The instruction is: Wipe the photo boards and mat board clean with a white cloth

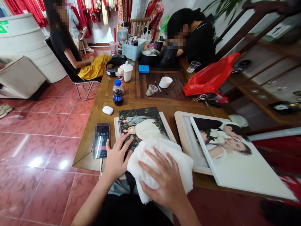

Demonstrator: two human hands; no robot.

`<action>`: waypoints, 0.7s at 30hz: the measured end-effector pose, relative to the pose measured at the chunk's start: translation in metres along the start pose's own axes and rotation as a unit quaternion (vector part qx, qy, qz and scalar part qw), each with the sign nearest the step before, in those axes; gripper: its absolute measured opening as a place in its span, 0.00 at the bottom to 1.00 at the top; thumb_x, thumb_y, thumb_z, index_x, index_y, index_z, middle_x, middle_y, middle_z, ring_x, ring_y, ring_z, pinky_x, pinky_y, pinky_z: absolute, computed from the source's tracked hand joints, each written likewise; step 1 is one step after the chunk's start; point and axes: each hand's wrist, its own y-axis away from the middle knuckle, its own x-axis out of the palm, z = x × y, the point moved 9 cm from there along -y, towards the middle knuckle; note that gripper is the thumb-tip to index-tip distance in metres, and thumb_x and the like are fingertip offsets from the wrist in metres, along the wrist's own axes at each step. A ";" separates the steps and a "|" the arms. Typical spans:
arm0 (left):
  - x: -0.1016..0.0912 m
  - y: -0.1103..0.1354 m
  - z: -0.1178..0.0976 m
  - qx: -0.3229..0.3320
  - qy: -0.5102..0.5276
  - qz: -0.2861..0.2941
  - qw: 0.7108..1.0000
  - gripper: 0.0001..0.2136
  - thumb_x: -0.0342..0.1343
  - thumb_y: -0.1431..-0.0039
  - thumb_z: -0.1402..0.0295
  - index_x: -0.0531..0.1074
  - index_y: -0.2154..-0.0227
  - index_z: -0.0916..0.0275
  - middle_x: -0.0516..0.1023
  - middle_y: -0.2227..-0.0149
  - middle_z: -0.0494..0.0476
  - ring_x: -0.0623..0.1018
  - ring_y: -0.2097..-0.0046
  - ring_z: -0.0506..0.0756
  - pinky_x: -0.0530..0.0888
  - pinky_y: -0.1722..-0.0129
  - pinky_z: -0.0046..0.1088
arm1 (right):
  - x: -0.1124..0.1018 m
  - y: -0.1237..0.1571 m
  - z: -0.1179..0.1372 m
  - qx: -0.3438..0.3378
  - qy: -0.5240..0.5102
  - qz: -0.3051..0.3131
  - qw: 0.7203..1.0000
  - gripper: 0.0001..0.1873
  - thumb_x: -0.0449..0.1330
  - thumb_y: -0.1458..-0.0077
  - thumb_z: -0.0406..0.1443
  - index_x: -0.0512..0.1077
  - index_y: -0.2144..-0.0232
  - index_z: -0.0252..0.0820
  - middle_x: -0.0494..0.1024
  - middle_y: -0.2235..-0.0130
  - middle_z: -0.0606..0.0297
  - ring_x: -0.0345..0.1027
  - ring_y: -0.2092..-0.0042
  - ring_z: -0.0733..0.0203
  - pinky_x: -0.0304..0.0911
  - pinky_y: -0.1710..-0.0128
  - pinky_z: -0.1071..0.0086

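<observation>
My left hand (117, 157) lies with spread fingers on the left edge of a dark framed wedding photo (143, 122), which rests flat on the table. A bunched white cloth (141, 153) covers the lower part of that photo. Over the cloth, my right hand (162, 179) is draped with its fingers curved around the wad, holding it against the photo. Under the photo, the pale edge of another frame (167, 125) shows. Just left of my left hand is a phone (102, 142) with a lit timer screen and a cable.
Another wedding photo panel (242, 160) leans over a pale frame (184, 138) on the right. Beyond are an earbud case (107, 110), a blue-capped bottle (118, 94), a white lidded cup (127, 72) and a red plastic bag (209, 77). Two people sit around the table.
</observation>
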 end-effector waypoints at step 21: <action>0.004 0.000 -0.001 0.019 0.068 -0.006 0.997 0.21 0.44 0.27 0.66 0.60 0.34 0.56 0.60 0.30 0.60 0.55 0.27 0.59 0.48 0.28 0.52 | -0.018 0.009 -0.051 0.033 0.114 -0.026 0.993 0.20 0.63 0.40 0.42 0.73 0.46 0.49 0.71 0.39 0.54 0.64 0.38 0.39 0.59 0.42 0.47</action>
